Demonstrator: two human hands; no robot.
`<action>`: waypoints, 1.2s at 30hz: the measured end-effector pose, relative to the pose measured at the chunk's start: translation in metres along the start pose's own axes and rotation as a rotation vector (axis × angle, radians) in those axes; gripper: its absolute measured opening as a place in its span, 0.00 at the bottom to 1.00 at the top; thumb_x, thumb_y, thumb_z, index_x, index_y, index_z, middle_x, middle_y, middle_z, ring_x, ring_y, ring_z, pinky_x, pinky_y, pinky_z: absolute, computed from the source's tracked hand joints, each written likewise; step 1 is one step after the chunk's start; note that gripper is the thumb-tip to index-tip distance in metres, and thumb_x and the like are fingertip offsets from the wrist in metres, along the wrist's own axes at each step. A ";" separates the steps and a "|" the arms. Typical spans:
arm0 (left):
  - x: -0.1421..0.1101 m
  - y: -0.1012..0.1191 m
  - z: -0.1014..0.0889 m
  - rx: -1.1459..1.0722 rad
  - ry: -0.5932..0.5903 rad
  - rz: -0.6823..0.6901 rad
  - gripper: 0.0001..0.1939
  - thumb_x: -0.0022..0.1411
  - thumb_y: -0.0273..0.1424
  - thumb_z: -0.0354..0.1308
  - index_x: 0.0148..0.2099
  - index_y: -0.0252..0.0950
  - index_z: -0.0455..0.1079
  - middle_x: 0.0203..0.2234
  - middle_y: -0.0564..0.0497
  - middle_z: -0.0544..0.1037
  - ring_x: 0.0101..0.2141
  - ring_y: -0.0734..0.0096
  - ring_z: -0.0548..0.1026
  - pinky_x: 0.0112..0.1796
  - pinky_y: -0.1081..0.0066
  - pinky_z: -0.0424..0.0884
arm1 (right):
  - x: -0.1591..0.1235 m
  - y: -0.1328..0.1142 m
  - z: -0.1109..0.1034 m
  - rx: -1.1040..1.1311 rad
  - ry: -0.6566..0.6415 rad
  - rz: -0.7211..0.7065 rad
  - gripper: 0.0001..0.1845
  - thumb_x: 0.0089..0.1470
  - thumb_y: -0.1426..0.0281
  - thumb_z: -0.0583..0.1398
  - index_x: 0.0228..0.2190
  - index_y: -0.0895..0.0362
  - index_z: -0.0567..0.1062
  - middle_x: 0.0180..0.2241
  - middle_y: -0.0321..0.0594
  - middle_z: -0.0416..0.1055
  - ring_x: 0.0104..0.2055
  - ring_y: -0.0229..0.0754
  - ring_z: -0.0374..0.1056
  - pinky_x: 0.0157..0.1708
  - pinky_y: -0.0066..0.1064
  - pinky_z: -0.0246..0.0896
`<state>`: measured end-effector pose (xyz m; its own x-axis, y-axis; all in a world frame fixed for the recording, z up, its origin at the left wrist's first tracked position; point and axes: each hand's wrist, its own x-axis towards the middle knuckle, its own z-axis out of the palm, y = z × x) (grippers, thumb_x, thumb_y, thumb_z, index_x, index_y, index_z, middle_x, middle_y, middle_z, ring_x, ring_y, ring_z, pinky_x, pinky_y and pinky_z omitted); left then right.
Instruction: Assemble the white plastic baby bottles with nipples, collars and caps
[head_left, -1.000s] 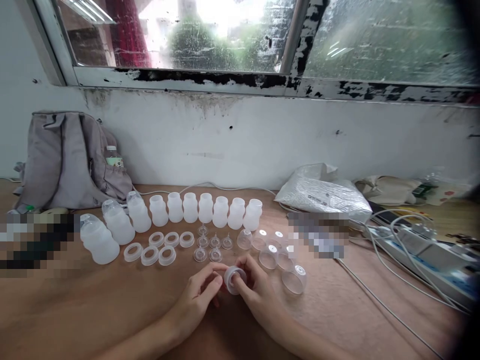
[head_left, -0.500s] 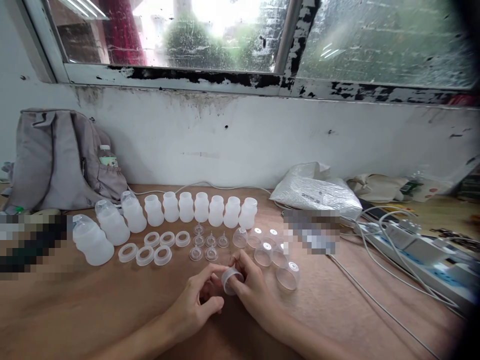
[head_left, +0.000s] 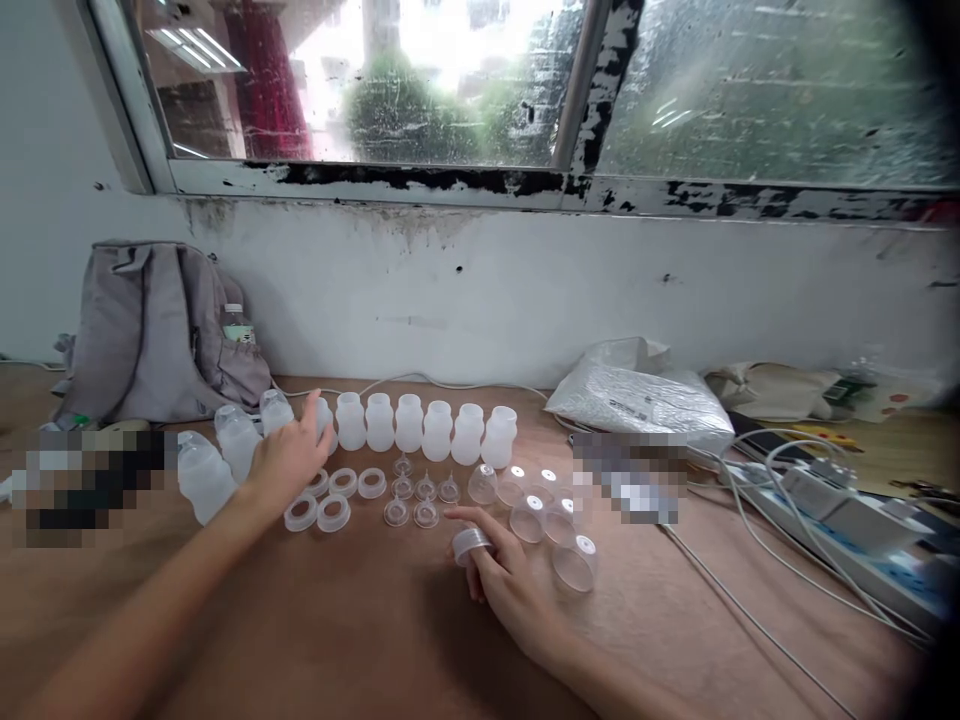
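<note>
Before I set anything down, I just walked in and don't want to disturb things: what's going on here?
One person is working bare-handed at the table. The right hand holds a translucent ring-shaped piece. The left hand is at an open bottle; whether it grips it is unclear. Three topped bottles stand on the left, with more open ones in a row. Loose rings, teats and clear covers sit in front.

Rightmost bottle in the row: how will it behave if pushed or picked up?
The bottle is probably light: its translucent walls look like moulded plastic. Standing upright, taller than wide, it may tip if pushed high up. Its rounded sides could let it roll once down, though the narrower middle should help grip.
</note>
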<state>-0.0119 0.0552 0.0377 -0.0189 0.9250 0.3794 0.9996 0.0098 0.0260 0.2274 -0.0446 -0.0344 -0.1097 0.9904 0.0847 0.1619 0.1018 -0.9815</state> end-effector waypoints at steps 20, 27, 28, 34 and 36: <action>-0.087 0.049 -0.004 -0.755 0.292 0.599 0.06 0.57 0.24 0.47 0.38 0.38 0.57 0.43 0.46 0.63 0.42 0.68 0.67 0.42 0.67 0.65 | -0.007 -0.008 0.000 0.365 -0.042 0.002 0.27 0.53 0.56 0.50 0.54 0.45 0.53 0.56 0.39 0.48 0.42 0.43 0.64 0.33 0.34 0.65; -0.108 0.055 0.027 -0.833 0.094 0.625 0.25 0.57 0.33 0.51 0.55 0.40 0.48 0.49 0.44 0.62 0.47 0.63 0.66 0.42 0.65 0.68 | -0.009 -0.011 -0.001 0.327 0.008 0.054 0.22 0.53 0.60 0.52 0.50 0.50 0.61 0.34 0.38 0.68 0.28 0.38 0.66 0.32 0.34 0.64; -0.107 0.054 0.029 -0.824 0.075 0.608 0.29 0.56 0.34 0.52 0.57 0.39 0.45 0.49 0.43 0.62 0.48 0.61 0.65 0.42 0.64 0.68 | -0.010 -0.011 0.000 0.302 0.010 0.026 0.20 0.53 0.61 0.52 0.48 0.50 0.62 0.33 0.38 0.68 0.28 0.37 0.66 0.31 0.33 0.64; -0.102 0.045 0.040 -0.672 -0.025 0.609 0.30 0.53 0.33 0.55 0.57 0.40 0.51 0.39 0.46 0.67 0.36 0.66 0.71 0.33 0.70 0.72 | -0.009 -0.008 0.001 0.167 0.032 -0.060 0.15 0.54 0.63 0.53 0.44 0.53 0.64 0.25 0.35 0.67 0.25 0.35 0.64 0.27 0.29 0.61; -0.101 0.043 0.044 -0.672 0.004 0.609 0.29 0.52 0.32 0.56 0.56 0.38 0.52 0.38 0.46 0.69 0.37 0.66 0.71 0.35 0.69 0.71 | -0.007 -0.007 0.000 0.138 0.040 -0.054 0.15 0.53 0.63 0.53 0.43 0.54 0.64 0.25 0.34 0.67 0.25 0.35 0.64 0.28 0.29 0.61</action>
<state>0.0337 -0.0208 -0.0398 0.5074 0.6964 0.5076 0.6143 -0.7054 0.3536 0.2269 -0.0526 -0.0278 -0.0750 0.9870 0.1421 0.0199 0.1439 -0.9894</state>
